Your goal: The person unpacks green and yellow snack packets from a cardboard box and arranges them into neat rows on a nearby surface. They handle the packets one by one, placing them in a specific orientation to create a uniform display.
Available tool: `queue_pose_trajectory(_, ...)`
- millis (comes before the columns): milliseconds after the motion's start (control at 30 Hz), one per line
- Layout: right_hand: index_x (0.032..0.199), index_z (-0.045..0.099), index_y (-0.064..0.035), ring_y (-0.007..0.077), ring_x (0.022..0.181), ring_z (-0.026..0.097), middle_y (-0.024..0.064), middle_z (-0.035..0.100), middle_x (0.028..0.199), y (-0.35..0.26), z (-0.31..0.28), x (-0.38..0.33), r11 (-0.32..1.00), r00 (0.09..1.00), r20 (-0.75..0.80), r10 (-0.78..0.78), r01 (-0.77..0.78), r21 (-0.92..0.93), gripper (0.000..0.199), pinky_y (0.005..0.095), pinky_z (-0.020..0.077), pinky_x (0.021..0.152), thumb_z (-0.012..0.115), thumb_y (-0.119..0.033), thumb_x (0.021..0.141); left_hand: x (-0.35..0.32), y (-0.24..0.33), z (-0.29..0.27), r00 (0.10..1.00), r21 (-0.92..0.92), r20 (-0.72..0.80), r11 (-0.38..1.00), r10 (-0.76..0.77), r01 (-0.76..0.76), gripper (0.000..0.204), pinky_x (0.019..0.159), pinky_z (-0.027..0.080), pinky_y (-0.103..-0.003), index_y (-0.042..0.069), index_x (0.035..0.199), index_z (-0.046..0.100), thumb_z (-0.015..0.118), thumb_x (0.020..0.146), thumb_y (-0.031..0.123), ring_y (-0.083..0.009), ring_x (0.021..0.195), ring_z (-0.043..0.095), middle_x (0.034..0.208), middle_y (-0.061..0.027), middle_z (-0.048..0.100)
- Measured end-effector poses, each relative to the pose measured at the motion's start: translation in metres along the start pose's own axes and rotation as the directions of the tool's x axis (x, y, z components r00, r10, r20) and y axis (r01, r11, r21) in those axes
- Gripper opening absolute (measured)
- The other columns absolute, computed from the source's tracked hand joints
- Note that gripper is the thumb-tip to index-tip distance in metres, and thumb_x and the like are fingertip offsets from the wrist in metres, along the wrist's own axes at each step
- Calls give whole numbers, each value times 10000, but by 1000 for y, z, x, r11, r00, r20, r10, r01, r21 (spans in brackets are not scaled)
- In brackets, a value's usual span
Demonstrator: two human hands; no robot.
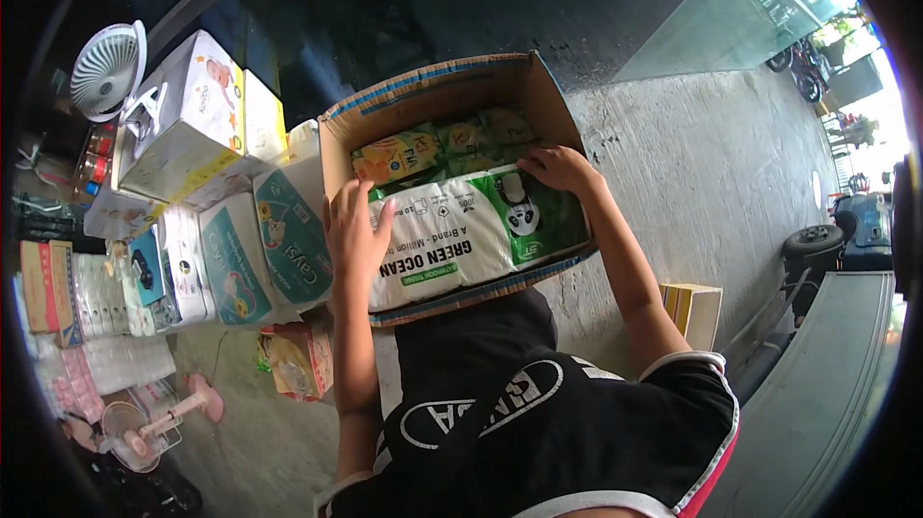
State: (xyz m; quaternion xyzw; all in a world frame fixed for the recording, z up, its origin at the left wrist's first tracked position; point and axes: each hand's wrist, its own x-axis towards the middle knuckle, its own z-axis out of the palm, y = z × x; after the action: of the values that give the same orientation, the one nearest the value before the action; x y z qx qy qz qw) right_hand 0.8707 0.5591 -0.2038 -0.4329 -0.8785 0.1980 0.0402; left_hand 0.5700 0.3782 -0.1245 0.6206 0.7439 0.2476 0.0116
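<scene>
While the pack (444, 232) lies in the near half of the box (437, 102), nearer me than the packets (396, 154), my left hand (354, 237) rests at its left end, thumb spread from fingers. My right hand (564, 170) bends over its far edge, toward the right; whether it pinches, I cannot tell.

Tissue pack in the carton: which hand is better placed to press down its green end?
Probably the right hand: it touches the tissue pack by its green end, while the left hand is at the opposite, white end.
</scene>
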Motion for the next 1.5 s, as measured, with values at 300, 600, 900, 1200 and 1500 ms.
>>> queue_pose_trajectory(300, 938, 648, -67, 337, 880, 594, 174, 633, 908, -7, 5, 3, 995, 995, 26, 94, -92, -38, 442, 413, 471, 785, 459, -459, 856, 14, 36, -14, 692, -732, -675, 354, -258, -582, 407, 470, 250, -323, 72, 534, 306, 410, 873, 272, -154, 477, 373, 481, -39, 307)
queue_pose_trajectory(600, 927, 600, -34, 329, 797, 563, 139, 597, 869, -17, -23, -9, 911, 833, -548, 75, 166, 378, 161, 403, 456, 735, 600, -105, 783, -13, -28, 59, 847, -825, -57, 503, -528, 258, 438, 474, 263, -237, 63, 570, 408, 432, 932, 308, -64, 504, 355, 525, 20, 379)
queue_pose_trajectory(900, 1034, 516, -1, 387, 990, 547, 241, 589, 1011, 6, -16, -2, 827, 624, -549, 556, -480, 293, 474, 449, 440, 816, 617, -383, 773, -14, -39, 56, 858, -878, 34, 395, -512, 271, 300, 513, 389, -203, 19, 711, 535, 474, 927, 218, -59, 552, 459, 606, -5, 489)
queue_pose_trajectory(1200, 965, 457, -39, 418, 742, 610, 232, 626, 759, -20, 0, 2, 791, 731, -379, 567, -612, 2, 469, 479, 488, 652, 555, -460, 784, -3, -79, 58, 821, -949, 103, 192, -561, 250, 294, 539, 384, -212, 36, 761, 538, 459, 928, 265, -80, 586, 485, 603, -5, 490)
queue_pose_trajectory(1500, 940, 480, -47, 378, 730, 620, 203, 630, 755, -22, -1, -4, 713, 631, -498, 594, -700, -37, 407, 475, 483, 623, 581, -401, 766, 11, -37, 59, 975, -647, 42, 738, -217, 192, 144, 590, 442, -227, 52, 789, 563, 555, 855, 180, -97, 631, 554, 720, -35, 575)
